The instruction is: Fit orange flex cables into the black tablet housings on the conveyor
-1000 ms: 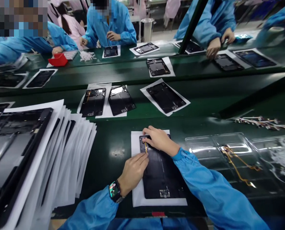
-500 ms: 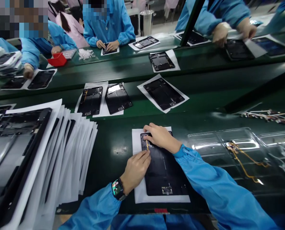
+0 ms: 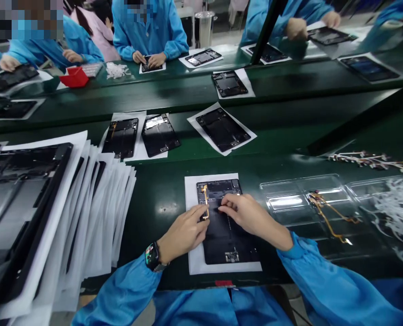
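Tablet shell [image 3: 218,240], black, flat on a white sheet [image 3: 192,194] on the green bench [image 3: 160,185], right in front of the person. Lower part plain and dark; upper end busier, small fittings along it. Thin pale line down the middle, small metallic connector patch [image 3: 232,256] near the bottom edge. 1 orange-gold ribbon cable [image 3: 206,199] runs along the upper left, about parallel to the left edge.

Left hand [image 3: 184,228]: fingers bent, tips at the cable's lower stretch; from where I'm standing, can't tell pinching from pressing. Right hand [image 3: 252,217]: thumb and index close together over the shell's middle; can't tell if anything sits between them.

Hidden: part of the cable's lower stretch and some left edge, under left fingers; some of the shell's right side, behind the right hand. Clear tray [image 3: 289,201] at right has spare ribbon cables [image 3: 316,198], overlapping, count unclear. Stack of sheets and shells [image 3: 86,226] at left, cut off by the view's edge.
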Motion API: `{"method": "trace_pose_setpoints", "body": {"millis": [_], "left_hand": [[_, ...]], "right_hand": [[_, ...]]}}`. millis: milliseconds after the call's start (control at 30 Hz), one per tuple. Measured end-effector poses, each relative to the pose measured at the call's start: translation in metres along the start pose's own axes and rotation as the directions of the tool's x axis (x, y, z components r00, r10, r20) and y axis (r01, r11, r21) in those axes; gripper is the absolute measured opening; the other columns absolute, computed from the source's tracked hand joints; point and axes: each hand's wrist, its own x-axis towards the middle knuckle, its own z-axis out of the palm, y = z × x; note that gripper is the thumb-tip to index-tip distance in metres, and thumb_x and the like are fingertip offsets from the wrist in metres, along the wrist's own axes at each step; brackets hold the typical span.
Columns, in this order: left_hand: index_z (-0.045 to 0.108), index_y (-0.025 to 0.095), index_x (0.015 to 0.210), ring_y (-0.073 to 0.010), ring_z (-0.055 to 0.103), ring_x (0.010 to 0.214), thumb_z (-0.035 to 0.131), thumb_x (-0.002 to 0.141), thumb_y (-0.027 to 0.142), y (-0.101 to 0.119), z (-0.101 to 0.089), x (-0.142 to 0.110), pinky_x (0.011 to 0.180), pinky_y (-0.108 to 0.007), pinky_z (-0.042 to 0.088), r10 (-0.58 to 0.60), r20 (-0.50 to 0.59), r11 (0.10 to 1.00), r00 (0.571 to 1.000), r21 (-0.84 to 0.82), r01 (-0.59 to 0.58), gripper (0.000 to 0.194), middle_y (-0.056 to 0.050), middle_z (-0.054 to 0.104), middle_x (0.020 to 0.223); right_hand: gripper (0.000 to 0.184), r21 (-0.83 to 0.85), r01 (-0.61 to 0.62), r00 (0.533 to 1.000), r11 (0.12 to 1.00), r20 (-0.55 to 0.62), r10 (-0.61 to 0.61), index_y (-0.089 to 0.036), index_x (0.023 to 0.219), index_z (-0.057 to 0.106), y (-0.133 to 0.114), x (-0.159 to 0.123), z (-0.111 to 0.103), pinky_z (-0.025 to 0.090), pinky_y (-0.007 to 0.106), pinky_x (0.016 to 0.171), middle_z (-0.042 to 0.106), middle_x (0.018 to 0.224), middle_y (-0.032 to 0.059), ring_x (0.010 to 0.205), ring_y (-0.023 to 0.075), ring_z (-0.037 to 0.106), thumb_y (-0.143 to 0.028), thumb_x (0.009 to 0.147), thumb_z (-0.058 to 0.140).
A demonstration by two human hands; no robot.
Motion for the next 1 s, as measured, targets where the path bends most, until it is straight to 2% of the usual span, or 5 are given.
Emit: {"method": "trace_pose_setpoints", "body": {"millis": [133, 333, 500, 700, 1000], "left_hand": [[0.055, 0.014, 0.125, -0.0274, 0.034, 0.14, 0.053, 0.093, 0.021, 0.0, -0.002, -0.01, 0.112, -0.044, 0.04, -0.034, -0.043, 0.999, 0.999, -0.03, 0.032, 0.033, -0.017, 0.038, 0.147], [0.029, 0.013, 0.147, -0.0294, 0.028, 0.143, 0.073, 0.081, 0.039, -0.006, 0.004, -0.017, 0.115, -0.048, 0.035, -0.185, -0.082, 0.982, 0.979, -0.041, 0.182, 0.083, -0.021, 0.036, 0.149], [0.03, 0.015, 0.145, -0.0304, 0.027, 0.144, 0.074, 0.08, 0.04, -0.008, 0.009, -0.017, 0.115, -0.049, 0.033, -0.194, -0.093, 0.98, 0.977, -0.062, 0.188, 0.083, -0.02, 0.034, 0.15], [0.028, 0.011, 0.146, -0.0315, 0.029, 0.142, 0.076, 0.078, 0.038, -0.008, 0.011, -0.018, 0.115, -0.048, 0.033, -0.2, -0.112, 0.979, 0.973, -0.059, 0.194, 0.088, -0.021, 0.035, 0.149], [0.03, 0.014, 0.144, -0.0312, 0.03, 0.142, 0.072, 0.082, 0.036, -0.008, 0.012, -0.019, 0.114, -0.051, 0.033, -0.193, -0.135, 0.979, 0.972, -0.089, 0.183, 0.078, -0.022, 0.037, 0.147]], "right_hand": [[0.017, -0.243, 0.141, 0.989, 0.96, -0.002, -0.145, -0.017, 0.1, 0.058, -0.01, -0.016, 0.021, 0.042, 0.028, 0.067, 0.066, 0.091, 0.0055, 0.078, 0.0172, 0.062, -0.019, 0.098, 0.041], [0.017, -0.455, 0.28, 0.96, 0.845, 0.134, -0.246, -0.016, 0.097, 0.056, -0.033, -0.009, 0.047, 0.04, 0.029, 0.062, 0.063, 0.094, 0.0072, 0.079, 0.0186, 0.062, -0.007, 0.093, 0.041], [0.018, -0.414, 0.24, 0.971, 0.878, 0.102, -0.217, -0.016, 0.097, 0.058, -0.035, -0.009, 0.049, 0.043, 0.028, 0.065, 0.065, 0.093, 0.0072, 0.079, 0.0184, 0.064, -0.01, 0.095, 0.041], [0.021, -0.234, 0.184, 0.976, 0.955, -0.074, -0.206, -0.018, 0.108, 0.059, -0.022, -0.025, 0.057, 0.048, 0.027, 0.073, 0.068, 0.1, 0.0062, 0.087, 0.0171, 0.066, -0.022, 0.1, 0.04], [0.021, -0.534, 0.245, 0.969, 0.809, 0.117, -0.216, -0.015, 0.095, 0.059, -0.046, -0.01, 0.063, 0.04, 0.031, 0.061, 0.065, 0.091, 0.0075, 0.076, 0.0206, 0.063, -0.005, 0.091, 0.041]]}}
